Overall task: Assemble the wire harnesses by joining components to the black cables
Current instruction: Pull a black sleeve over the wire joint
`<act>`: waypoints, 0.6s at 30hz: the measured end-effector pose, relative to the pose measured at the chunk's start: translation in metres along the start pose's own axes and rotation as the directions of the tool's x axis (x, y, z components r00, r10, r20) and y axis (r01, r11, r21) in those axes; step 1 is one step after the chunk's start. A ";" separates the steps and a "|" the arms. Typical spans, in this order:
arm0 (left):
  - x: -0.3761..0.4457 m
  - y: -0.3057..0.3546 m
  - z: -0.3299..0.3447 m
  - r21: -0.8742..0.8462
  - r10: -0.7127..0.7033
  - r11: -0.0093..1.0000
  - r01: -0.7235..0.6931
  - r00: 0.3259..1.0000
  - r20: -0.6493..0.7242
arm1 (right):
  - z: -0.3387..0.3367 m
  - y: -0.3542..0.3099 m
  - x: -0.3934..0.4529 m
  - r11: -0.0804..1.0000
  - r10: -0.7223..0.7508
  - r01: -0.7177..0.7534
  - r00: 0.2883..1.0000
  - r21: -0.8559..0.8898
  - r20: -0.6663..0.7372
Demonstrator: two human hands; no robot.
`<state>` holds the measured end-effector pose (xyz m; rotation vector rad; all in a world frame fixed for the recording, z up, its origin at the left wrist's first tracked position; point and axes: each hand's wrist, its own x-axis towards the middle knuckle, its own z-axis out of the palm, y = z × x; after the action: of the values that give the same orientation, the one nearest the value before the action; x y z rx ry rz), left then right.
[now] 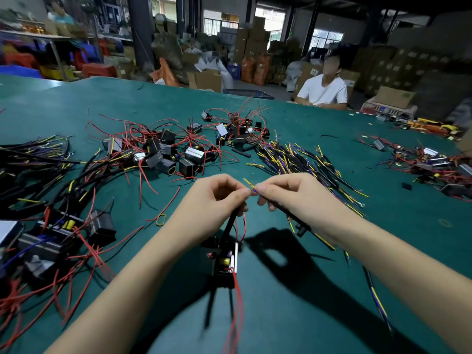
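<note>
We pinch the limp, light black cable near its stripped yellow tips with our right hand – left hand pinching the dangling component's lead – above the desk, best gripped close to the ends.

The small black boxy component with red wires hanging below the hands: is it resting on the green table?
Cannot tell. In the head view the black component dangles from the left hand, blurred over the table.

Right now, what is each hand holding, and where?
Left hand pinches the component's black lead at its top end; right hand pinches a black cable near its yellow-purple tips.
</note>
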<state>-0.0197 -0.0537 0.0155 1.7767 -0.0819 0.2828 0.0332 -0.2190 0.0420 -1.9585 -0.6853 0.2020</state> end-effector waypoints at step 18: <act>-0.005 0.008 0.007 -0.002 0.051 0.999 -0.051 0.994 -0.099 | 0.003 -0.007 -0.008 0.954 -0.235 0.207 0.965 -0.218 -0.114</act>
<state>-0.0254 -0.0631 0.0201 1.7554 -0.0573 0.4065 0.0227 -0.2184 0.0457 -2.0484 -0.8544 -0.1475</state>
